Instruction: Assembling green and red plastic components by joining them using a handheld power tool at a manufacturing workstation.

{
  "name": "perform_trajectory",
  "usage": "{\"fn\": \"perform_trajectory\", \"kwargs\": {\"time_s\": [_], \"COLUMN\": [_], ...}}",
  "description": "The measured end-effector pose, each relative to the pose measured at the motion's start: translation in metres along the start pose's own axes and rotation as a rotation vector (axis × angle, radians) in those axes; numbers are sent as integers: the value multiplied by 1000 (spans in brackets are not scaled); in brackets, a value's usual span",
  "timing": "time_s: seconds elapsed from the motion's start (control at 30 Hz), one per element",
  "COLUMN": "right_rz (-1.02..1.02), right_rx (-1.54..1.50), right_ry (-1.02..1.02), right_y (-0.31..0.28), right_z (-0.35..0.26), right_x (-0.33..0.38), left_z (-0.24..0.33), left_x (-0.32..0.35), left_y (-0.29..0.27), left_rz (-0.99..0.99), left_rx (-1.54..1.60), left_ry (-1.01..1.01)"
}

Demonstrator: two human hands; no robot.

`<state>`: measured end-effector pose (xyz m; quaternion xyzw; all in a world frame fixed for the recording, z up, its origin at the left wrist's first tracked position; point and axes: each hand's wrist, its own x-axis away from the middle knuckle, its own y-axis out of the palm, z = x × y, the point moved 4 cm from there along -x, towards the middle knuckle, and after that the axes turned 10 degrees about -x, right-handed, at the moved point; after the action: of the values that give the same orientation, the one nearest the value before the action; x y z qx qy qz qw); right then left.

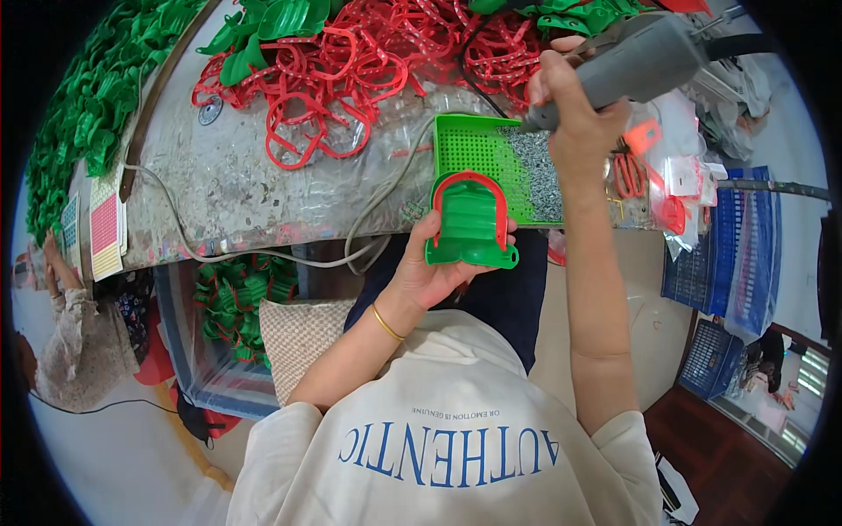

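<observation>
My left hand (427,267) grips a green plastic part (471,219) with a red U-shaped frame (467,178) fitted around its upper edge. Over the right side of a green perforated tray (460,131), my right hand (574,110) is wrapped around a grey electric screwdriver (631,66). The tool's nose points down and left at a heap of small dark screws (537,180) in the tray. Its tip is hidden or too small to make out, so whether it touches the screws I cannot tell.
Red frames (351,79) pile up along the back, beside green parts (294,17). A grey cable (289,260) loops along the table's front edge. Below stands a blue crate (215,386) holding assembled parts. At far left another person's hand (60,261) reaches toward green parts (88,114).
</observation>
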<state>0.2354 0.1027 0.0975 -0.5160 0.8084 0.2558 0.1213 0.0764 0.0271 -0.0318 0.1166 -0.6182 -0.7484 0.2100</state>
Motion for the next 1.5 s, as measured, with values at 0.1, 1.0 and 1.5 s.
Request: {"fn": "perform_trajectory", "kwargs": {"time_s": [0.1, 1.0, 1.5], "right_rz": [68, 115, 36], "right_rx": [-10, 79, -190], "right_ry": [-15, 6, 36], "right_y": [-6, -16, 27], "right_z": [36, 98, 2], "right_x": [6, 16, 27], "left_z": [2, 5, 6], "left_x": [-2, 0, -2], "left_y": [-2, -13, -12], "left_rz": [-2, 63, 58], "left_rx": [-4, 11, 16], "left_ry": [13, 19, 1]}}
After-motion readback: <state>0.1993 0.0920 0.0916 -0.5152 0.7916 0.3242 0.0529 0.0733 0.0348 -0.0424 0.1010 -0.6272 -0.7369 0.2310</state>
